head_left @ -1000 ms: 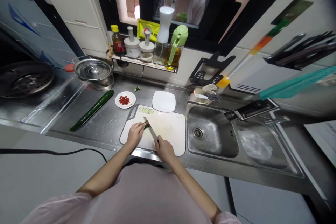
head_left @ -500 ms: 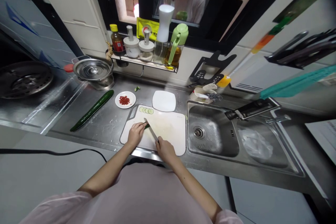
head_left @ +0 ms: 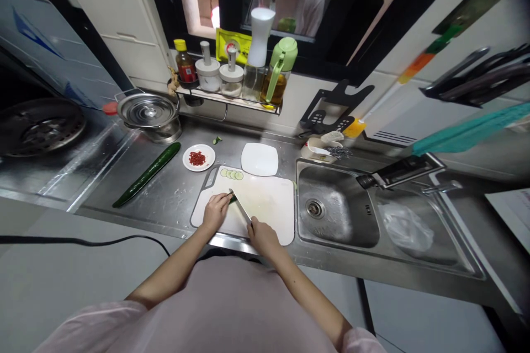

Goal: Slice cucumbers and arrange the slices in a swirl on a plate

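A white cutting board (head_left: 265, 204) lies on the steel counter in front of me. My left hand (head_left: 215, 212) is closed on a short green cucumber piece (head_left: 233, 198), pressing it onto the board. My right hand (head_left: 261, 236) grips the handle of a knife (head_left: 240, 207), whose blade rests at the cucumber piece beside my left fingertips. Several cut cucumber slices (head_left: 231, 174) sit in a row at the board's far edge.
A whole cucumber (head_left: 147, 174) lies left of the board, near a small plate of red chilies (head_left: 198, 157) and a square white plate (head_left: 259, 159). A steel pot (head_left: 148, 115) stands at back left, a condiment rack (head_left: 232, 74) behind, a sink (head_left: 337, 212) to the right.
The view has shifted slightly. My hands, the knife and the cucumber piece stay in nearly the same place on the board.
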A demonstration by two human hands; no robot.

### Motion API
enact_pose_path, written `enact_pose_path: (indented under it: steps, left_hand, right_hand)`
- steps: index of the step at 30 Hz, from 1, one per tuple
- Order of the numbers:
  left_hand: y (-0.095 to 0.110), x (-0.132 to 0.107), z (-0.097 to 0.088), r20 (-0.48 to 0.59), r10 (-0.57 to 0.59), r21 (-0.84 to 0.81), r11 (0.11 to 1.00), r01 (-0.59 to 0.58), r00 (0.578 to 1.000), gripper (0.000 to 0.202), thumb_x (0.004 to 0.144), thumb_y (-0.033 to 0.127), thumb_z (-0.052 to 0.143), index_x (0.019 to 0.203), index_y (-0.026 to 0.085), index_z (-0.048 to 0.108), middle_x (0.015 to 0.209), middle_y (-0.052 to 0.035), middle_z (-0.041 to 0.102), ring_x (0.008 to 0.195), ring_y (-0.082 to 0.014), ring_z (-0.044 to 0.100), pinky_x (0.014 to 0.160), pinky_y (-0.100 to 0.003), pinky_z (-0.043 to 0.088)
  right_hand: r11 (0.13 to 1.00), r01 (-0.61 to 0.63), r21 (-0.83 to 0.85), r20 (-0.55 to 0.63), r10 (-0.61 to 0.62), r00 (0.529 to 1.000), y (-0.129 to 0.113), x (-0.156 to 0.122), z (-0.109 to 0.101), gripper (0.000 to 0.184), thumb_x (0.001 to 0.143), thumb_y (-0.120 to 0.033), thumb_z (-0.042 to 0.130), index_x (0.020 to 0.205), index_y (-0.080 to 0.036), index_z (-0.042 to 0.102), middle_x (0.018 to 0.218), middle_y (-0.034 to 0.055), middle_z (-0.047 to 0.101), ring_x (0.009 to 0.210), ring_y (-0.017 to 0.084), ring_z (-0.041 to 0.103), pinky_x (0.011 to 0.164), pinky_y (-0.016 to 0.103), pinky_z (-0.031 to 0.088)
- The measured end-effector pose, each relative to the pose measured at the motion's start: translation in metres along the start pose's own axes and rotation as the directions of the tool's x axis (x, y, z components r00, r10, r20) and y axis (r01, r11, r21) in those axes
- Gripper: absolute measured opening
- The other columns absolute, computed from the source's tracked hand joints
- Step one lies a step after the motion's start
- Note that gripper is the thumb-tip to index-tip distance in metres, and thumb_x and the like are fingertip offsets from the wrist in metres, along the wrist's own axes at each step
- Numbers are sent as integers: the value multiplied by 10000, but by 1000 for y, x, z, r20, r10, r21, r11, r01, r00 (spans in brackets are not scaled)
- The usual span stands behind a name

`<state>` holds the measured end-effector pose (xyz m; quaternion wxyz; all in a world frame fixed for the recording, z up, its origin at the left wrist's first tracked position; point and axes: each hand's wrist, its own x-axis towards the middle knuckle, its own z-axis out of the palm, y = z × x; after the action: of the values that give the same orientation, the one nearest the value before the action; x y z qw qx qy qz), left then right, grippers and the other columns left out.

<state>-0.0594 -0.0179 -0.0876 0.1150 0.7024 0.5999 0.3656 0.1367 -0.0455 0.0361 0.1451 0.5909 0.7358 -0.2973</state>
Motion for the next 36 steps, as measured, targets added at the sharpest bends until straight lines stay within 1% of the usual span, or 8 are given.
enact_pose_path:
  steps: [7,12,17,28,36]
  left_hand:
    - [3,0,-1,-20,-2,1,1000,2,1000,279,930,262,458,1096,239,680,1079,-72,672,1014,-195,580,897,-375,500]
    - [4,1,-2,-16,0,5,1000,1,1000,278,929,260,460,1100,243,678,1078,-68,674,1013,-198,585,902,-382,500]
    - [3,1,-2,-15,-7,1,1000,7,1000,276,926,253,462,1103,249,675,1083,-68,672,1013,-196,585,895,-377,502]
    - [1,0,0,-7,-2,1,1000,2,1000,277,926,251,465,1112,251,669,1087,-68,674,1024,-195,589,900,-375,505]
    - [0,0,0,-20,-9,-14,1000,9,1000,281,927,248,460,1118,248,667,1087,-68,675,1038,-197,586,911,-385,499]
  right_hand:
    - [1000,21,5,-8,-21,1000,1,2,0,264,968,-306,311,1095,-181,505,975,122,676,895,235,639,662,288,359]
    - [1000,5,3,22,-5,1000,0,2,0,256,962,-314,334,1100,-180,503,989,128,673,911,240,637,670,291,365]
    - [1000,14,12,21,-14,1000,1,5,1,255,960,-309,339,1108,-180,503,993,129,673,911,237,638,686,292,377]
    - [1000,-9,-1,28,9,1000,-4,9,2,259,962,-293,333,1108,-173,510,986,134,680,912,241,645,691,298,398]
    - [1000,-18,3,18,18,1000,-7,15,9,261,963,-285,333,1115,-167,510,971,134,678,930,240,646,712,297,402]
